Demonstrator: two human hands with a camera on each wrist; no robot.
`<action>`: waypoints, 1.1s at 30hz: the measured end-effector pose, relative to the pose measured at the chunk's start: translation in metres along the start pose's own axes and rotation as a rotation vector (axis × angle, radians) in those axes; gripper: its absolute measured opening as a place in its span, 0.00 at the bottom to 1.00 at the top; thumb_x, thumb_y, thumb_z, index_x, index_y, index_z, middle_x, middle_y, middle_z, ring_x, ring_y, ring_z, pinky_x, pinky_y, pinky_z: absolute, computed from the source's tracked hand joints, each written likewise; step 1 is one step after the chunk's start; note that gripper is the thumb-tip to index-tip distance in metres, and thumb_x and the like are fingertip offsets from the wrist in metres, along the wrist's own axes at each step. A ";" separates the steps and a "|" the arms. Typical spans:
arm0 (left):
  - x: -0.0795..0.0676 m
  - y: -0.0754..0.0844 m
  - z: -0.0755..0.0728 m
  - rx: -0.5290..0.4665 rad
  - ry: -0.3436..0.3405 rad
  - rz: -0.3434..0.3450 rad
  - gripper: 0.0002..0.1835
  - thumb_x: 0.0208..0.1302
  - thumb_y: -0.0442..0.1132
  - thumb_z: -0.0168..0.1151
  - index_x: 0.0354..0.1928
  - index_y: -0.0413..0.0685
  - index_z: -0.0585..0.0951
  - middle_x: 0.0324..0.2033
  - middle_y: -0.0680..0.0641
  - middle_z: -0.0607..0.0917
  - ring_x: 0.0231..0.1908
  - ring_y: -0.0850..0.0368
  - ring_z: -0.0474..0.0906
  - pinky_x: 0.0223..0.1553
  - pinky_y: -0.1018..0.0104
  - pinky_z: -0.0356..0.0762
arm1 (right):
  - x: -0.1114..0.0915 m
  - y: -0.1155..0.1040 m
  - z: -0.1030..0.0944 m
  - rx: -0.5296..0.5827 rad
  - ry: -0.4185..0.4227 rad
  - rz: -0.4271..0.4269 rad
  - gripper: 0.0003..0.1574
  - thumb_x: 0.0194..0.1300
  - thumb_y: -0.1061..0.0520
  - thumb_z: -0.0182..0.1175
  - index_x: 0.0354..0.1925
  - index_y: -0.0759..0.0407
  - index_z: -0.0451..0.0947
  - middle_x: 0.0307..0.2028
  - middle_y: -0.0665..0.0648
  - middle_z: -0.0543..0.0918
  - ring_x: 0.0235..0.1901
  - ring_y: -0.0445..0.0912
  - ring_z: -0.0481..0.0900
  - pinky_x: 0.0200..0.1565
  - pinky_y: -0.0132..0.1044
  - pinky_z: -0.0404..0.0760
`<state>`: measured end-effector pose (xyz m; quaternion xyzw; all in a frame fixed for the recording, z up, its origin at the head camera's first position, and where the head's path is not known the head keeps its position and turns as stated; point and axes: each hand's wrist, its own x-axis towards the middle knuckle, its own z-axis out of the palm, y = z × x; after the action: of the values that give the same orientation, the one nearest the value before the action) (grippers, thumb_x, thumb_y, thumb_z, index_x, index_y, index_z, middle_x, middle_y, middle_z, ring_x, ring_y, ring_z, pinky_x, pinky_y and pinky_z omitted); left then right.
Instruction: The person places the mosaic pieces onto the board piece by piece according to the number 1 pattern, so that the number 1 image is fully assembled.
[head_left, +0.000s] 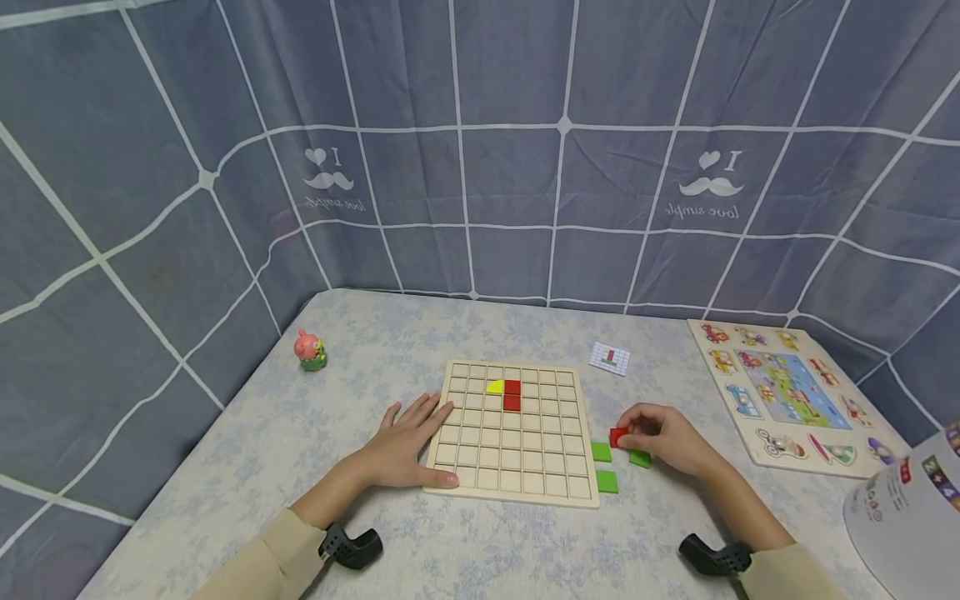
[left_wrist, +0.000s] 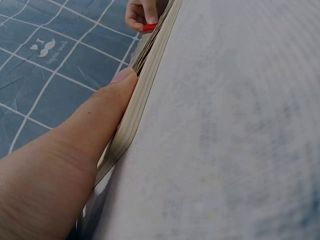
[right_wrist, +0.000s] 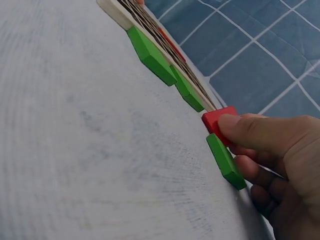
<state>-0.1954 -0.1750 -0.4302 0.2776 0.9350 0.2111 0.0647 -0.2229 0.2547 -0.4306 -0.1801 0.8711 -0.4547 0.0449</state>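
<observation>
A wooden grid board lies flat on the table. Two red squares sit in its upper cells, one above the other, with a yellow piece on their left. My left hand rests spread along the board's left side, its thumb lying over the near edge. Beyond the board's right side, my right hand pinches a red square tile between thumb and fingers. Around it lie green tiles: two beside the board's right edge and another partly under the right hand.
A small card printed with a coloured grid pattern lies behind the right hand. Farther right are a picture puzzle board and a white tub. A pink and green figurine stands at the left. Blue checked curtain surrounds the table's back.
</observation>
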 end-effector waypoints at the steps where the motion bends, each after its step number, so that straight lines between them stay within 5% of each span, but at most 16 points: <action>1: 0.000 0.000 0.000 0.003 0.000 -0.001 0.58 0.53 0.71 0.63 0.77 0.46 0.52 0.76 0.40 0.48 0.74 0.42 0.39 0.66 0.34 0.33 | 0.000 0.000 0.001 0.008 0.003 0.002 0.09 0.60 0.60 0.69 0.38 0.62 0.81 0.30 0.53 0.78 0.29 0.42 0.72 0.32 0.33 0.71; 33: 0.000 -0.002 0.003 0.016 0.000 -0.003 0.58 0.52 0.72 0.63 0.77 0.48 0.52 0.76 0.41 0.47 0.75 0.43 0.39 0.66 0.34 0.32 | 0.014 -0.025 0.008 0.081 0.043 0.044 0.10 0.65 0.58 0.66 0.40 0.65 0.82 0.34 0.57 0.83 0.29 0.44 0.73 0.31 0.32 0.72</action>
<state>-0.1963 -0.1756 -0.4338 0.2766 0.9371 0.2034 0.0627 -0.2270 0.2307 -0.4144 -0.1492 0.8564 -0.4923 0.0436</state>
